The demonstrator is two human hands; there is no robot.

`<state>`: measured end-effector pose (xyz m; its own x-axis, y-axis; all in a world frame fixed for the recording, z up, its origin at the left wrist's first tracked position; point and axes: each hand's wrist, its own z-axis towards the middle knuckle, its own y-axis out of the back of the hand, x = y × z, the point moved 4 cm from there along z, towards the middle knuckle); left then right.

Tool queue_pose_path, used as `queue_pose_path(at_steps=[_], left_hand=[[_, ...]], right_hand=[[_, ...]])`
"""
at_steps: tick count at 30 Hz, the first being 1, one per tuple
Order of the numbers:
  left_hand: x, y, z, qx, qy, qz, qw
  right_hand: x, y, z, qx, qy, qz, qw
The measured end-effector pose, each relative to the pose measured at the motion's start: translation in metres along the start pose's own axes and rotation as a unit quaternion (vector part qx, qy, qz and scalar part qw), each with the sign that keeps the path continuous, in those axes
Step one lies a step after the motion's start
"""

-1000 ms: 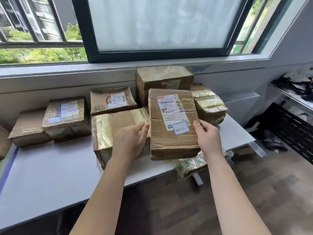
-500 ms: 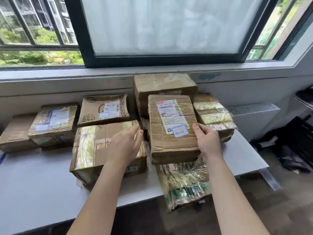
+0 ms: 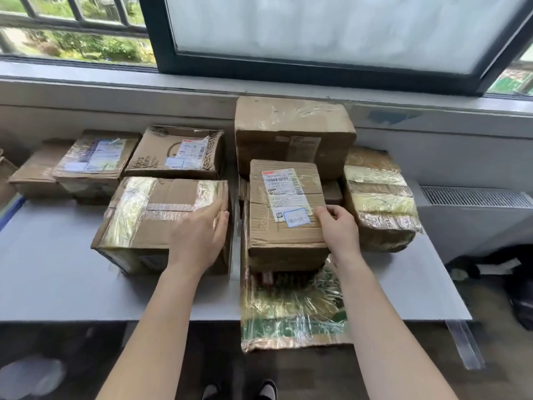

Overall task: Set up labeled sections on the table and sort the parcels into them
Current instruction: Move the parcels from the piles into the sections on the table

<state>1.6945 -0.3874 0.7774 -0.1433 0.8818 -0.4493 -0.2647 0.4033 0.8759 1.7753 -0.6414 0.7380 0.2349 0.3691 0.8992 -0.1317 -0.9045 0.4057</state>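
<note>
Head view: sorting is under way, and I can't make out any section labels on the table (image 3: 57, 269). My right hand (image 3: 337, 226) grips the labelled parcel (image 3: 285, 215), thumb on top and fingers curled down its right side. It sits on a film-wrapped flat parcel (image 3: 291, 310) overhanging the near edge. My left hand (image 3: 199, 235) lies flat and relaxed on the taped box (image 3: 161, 215). Creased brown cardboard, glossy tape. Next, I reckon: read the label, then lift without dragging the slippery wrap.

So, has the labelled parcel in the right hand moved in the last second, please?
Yes, apparently downward: the labelled parcel overlapped the yellow-taped parcel on its right before, and now sits clear of it, on the green-wrapped parcel.
</note>
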Motion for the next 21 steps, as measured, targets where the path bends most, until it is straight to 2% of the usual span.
queue_pose_path(at_steps=[6,14,21], left_hand=[[0.004,-0.008,0.005,-0.009,0.003,-0.002,1.000],[0.016,-0.032,0.013,-0.017,-0.022,0.045,0.999],[0.032,-0.050,0.012,0.017,0.009,0.052,0.998]], right_hand=[[0.013,0.000,0.027,0.047,-0.026,-0.026,0.998],[0.037,-0.009,0.060,0.095,0.029,-0.034,0.994],[0.041,-0.022,0.080,0.157,0.040,-0.015,0.987]])
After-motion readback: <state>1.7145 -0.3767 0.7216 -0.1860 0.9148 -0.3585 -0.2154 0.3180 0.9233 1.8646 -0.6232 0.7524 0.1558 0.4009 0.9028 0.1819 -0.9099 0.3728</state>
